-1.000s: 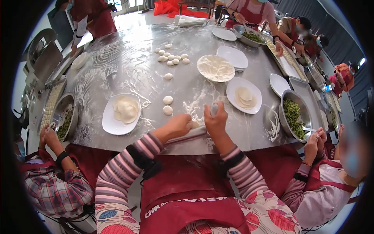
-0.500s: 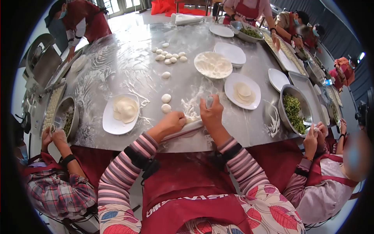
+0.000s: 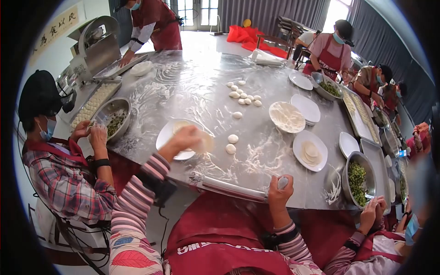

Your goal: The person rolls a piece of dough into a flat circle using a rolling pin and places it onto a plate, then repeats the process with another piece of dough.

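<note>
My left hand [image 3: 185, 137] reaches out to the left and holds a flat round dough wrapper [image 3: 204, 143] over a white plate [image 3: 166, 135] that carries more wrappers. My right hand [image 3: 279, 192] is at the table's near edge, closed around one end of a pale rolling pin [image 3: 229, 188] that lies along that edge. Two small dough balls [image 3: 232, 143] rest on the floured steel table [image 3: 192, 91] between the hands, beside a patch of loose flour [image 3: 256, 158].
A plate of wrappers [image 3: 310, 151], a flour dish [image 3: 286, 117], stacked plates [image 3: 306, 108] and a cluster of dough balls [image 3: 244, 94] lie further out. Bowls of green filling [image 3: 358, 178] [image 3: 113, 120] stand right and left. Seated people fold dumplings on both sides [image 3: 64, 174] [image 3: 373, 215]; others work at the far end.
My left hand left the rolling pin and carried a rolled wrapper left to the white plate. My right hand drew the pin back to the table edge. My head turned left.
</note>
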